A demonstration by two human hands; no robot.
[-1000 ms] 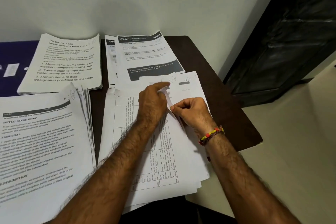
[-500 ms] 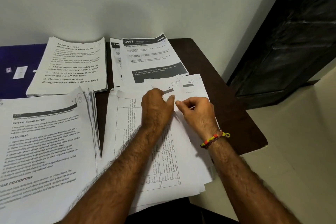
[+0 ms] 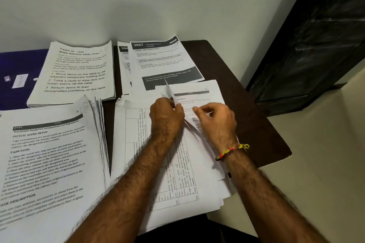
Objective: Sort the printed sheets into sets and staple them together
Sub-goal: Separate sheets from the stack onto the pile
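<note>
Covering a dark brown table (image 3: pixel 254 92), paper stacks (image 3: pixel 75 73) meet a pale wall (image 3: pixel 138 0).

Bare forearms; a red-and-yellow beaded bracelet (image 3: pixel 231 152) circles the right wrist.

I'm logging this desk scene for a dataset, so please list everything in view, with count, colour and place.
Dark brown wooden table: one, against the wall, under the paper.
White printed stack headed "Wipe balcony table clean": one, far left.
White printed stack headed 3667 with black bands: one, far centre, overlapping another stack.
White printed stack headed "Initial scene setup": one, near left, edges fanned.
White loose sheets with a printed grid table: one pile, near centre, under both hands.
Blue surface: one, far left, bearing small white slips.
Black cabinet: one, right.
Red and yellow thread wristband: one, right wrist.
Left hand: pinches a lifted sheet.
Right hand: pinches a sheet edge.
</note>
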